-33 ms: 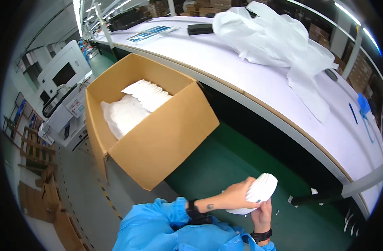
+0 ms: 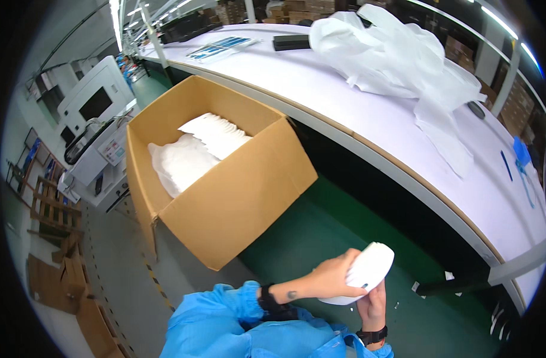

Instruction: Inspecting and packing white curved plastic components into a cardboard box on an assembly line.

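Observation:
Both my hands hold a small white stack of flat pieces (image 2: 371, 267) low in the view, over the green floor. My left hand (image 2: 328, 278) reaches in from the left and grips the stack from the side, with a black band on its wrist. My right hand (image 2: 372, 305) supports the stack from below and wears a black wrist strap. My sleeves are bright blue. To the upper left stands an open cardboard box (image 2: 237, 200) holding more white stacks (image 2: 216, 134) and a white bag (image 2: 177, 162).
A long white table (image 2: 356, 113) curves across the right, carrying a heap of white plastic bags (image 2: 398, 53), a black flat object (image 2: 291, 42) and blue sheets (image 2: 222, 48). A white machine (image 2: 94, 101), wooden pallets (image 2: 52, 215) and flattened cardboard (image 2: 64, 286) stand at left.

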`<state>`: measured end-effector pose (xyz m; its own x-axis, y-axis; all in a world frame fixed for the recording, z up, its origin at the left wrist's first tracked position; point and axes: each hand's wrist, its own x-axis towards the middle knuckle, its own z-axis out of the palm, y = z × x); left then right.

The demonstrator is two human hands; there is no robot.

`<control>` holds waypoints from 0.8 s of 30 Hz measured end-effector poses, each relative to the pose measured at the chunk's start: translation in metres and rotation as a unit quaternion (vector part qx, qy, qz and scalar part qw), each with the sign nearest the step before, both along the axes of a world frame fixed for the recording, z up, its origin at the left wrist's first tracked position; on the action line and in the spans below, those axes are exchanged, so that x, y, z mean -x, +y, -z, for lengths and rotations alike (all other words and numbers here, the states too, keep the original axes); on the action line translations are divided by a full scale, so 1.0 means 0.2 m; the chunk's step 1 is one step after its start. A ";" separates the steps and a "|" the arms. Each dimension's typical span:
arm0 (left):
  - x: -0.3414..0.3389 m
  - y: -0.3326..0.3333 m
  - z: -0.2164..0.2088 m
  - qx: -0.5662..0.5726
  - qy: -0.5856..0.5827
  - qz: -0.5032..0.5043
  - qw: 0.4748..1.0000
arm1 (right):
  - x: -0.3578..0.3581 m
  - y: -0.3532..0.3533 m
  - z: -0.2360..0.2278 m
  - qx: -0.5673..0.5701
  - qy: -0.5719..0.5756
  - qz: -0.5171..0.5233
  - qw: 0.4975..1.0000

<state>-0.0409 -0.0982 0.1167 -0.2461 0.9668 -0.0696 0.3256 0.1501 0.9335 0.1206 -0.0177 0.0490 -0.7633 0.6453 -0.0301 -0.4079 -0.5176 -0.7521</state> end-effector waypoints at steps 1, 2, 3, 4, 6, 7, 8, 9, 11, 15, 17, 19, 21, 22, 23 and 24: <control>0.08 -0.09 -0.11 -0.016 0.012 -0.018 1.000 | 0.06 -0.02 -0.04 -0.024 -0.016 -0.020 0.999; 0.18 -0.19 -0.25 -0.005 0.021 -0.039 0.999 | 0.14 -0.03 -0.11 -0.065 -0.021 -0.049 0.996; 0.27 -0.30 -0.39 -0.038 0.025 -0.068 0.997 | 0.18 -0.02 -0.09 -0.077 -0.020 -0.071 0.994; 0.36 -0.41 -0.52 -0.064 0.018 -0.116 0.991 | 0.19 -0.01 -0.06 -0.065 -0.059 -0.092 0.992; 0.51 -0.55 -0.80 -0.164 0.051 -0.254 0.952 | 0.17 0.01 0.08 -0.038 -0.123 -0.113 0.985; 0.72 -0.68 -0.81 -0.189 0.221 -0.308 0.906 | 0.16 0.01 0.14 -0.039 -0.116 -0.115 0.986; 0.83 -0.68 -0.95 -0.238 0.172 -0.324 0.899 | 0.15 0.01 0.20 -0.001 -0.161 -0.104 0.981; 0.98 -0.72 -1.06 -0.268 0.206 -0.356 0.871 | 0.14 0.00 0.25 0.039 -0.200 -0.102 0.974; 1.35 -0.79 -1.21 -0.196 0.341 -0.414 0.821 | 0.12 -0.04 0.35 0.063 -0.187 -0.081 0.977; 2.15 -0.76 -1.23 -0.069 0.408 -0.454 0.789 | 0.02 -0.03 0.65 0.218 -0.196 0.024 0.956; 2.55 -0.84 -1.04 -0.048 0.405 -0.411 0.815 | -0.03 -0.03 0.79 0.296 -0.220 0.106 0.924; 2.80 -0.92 -0.81 0.022 0.378 -0.394 0.837 | -0.14 0.01 0.99 0.323 -0.260 0.171 0.894; 2.92 -1.03 -0.57 0.060 0.370 -0.406 0.833 | -0.11 -0.08 0.84 0.275 -0.312 0.188 0.890; 3.00 -1.11 -0.50 0.217 0.388 -0.442 0.779 | -0.12 -0.10 0.86 0.284 -0.323 0.204 0.879; 3.02 -1.07 -0.42 0.289 0.391 -0.441 0.754 | -0.16 -0.11 0.90 0.290 -0.338 0.231 0.865; 3.06 -1.13 -0.36 0.321 0.395 -0.429 0.746 | -0.16 -0.14 0.92 0.292 -0.338 0.226 0.866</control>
